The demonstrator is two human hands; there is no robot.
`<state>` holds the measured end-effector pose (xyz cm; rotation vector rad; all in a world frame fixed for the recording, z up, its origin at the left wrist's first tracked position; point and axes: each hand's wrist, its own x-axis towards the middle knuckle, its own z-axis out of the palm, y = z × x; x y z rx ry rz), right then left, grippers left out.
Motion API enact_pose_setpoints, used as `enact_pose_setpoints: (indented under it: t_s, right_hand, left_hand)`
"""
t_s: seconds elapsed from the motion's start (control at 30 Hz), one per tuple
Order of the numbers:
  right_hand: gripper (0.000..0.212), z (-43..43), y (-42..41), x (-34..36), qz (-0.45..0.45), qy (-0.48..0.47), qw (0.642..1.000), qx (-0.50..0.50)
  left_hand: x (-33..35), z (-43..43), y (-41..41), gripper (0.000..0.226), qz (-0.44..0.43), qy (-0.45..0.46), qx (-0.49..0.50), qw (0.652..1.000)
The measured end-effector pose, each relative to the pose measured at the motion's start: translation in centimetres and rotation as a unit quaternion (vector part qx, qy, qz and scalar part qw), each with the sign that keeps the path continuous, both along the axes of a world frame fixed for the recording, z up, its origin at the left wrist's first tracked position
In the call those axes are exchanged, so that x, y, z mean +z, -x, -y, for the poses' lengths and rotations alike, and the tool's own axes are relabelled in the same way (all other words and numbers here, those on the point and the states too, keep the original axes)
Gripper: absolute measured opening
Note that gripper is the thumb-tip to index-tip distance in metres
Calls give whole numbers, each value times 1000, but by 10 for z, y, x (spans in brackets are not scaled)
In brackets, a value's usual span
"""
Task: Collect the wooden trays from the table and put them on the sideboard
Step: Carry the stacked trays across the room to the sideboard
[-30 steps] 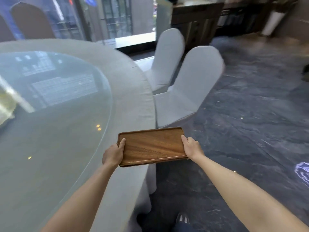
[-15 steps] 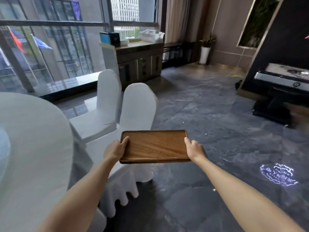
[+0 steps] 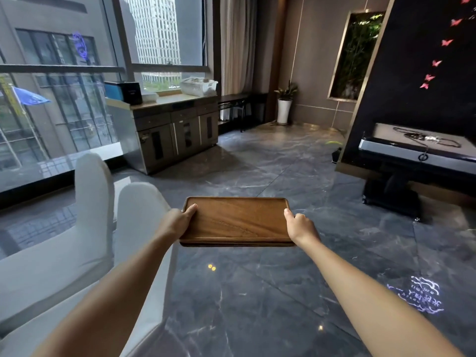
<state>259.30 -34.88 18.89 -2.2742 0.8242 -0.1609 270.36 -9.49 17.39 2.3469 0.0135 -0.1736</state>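
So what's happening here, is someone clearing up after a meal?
A person is carrying a wooden tray level in front of them, the left hand and right hand each gripping one short end. A second tray edge seems to show underneath. They face a sideboard by the window across the marble floor, with white-covered chairs to their left.

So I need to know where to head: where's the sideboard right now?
In the head view, the sideboard stands ahead and left against the window, beyond the white chairs, across open floor from the wooden tray.
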Motion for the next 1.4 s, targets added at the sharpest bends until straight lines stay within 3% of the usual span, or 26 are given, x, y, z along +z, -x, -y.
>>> enact_pose_setpoints:
  t_s: [0.53, 0.9, 1.4]
  right_hand:
    - [59, 203, -397, 38, -11, 0, 1000, 12]
    - [57, 337, -712, 27, -13, 2, 994, 104]
    - [57, 381, -1159, -5, -46, 21, 984, 174]
  left_hand:
    - [32, 202, -398, 66, 0, 0, 14, 1000]
    - [24, 324, -663, 67, -9, -16, 94, 995]
    - [-6, 363, -1077, 67, -23, -38, 142, 989]
